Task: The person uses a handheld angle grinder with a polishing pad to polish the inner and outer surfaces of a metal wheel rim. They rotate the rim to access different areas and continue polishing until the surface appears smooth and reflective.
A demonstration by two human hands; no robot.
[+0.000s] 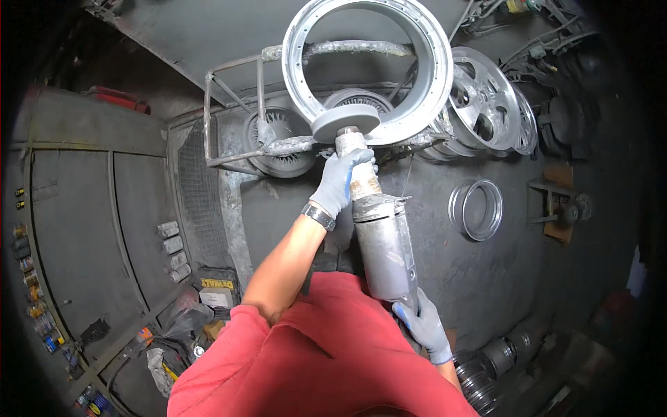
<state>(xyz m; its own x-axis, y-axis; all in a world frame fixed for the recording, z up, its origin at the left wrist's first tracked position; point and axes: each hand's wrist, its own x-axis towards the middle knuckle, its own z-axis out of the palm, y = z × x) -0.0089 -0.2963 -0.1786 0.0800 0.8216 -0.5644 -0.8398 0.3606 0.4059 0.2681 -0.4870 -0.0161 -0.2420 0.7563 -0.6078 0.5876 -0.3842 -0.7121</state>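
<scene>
Both my gloved hands grip a long grey power polisher (383,254) with a round disc (345,124) at its far end. My left hand (340,179), with a dark watch at the wrist, is wrapped round the pale neck just below the disc. Lower down, my right hand (425,325) is closed round the rear handle, partly hidden by the body. The disc overlaps the lower left of a large silver wheel rim (439,69); whether they touch I cannot tell. That rim rests against a metal frame (233,67) of worn, crusted bars.
Spoked wheels (279,132) lie behind the frame, and more alloy wheels (484,104) lean at its right. A loose rim ring (491,210) is on the floor at right. Cans (33,292) line the left, near cluttered bags and cords (182,326). Stacked rims (476,382) stand lower right.
</scene>
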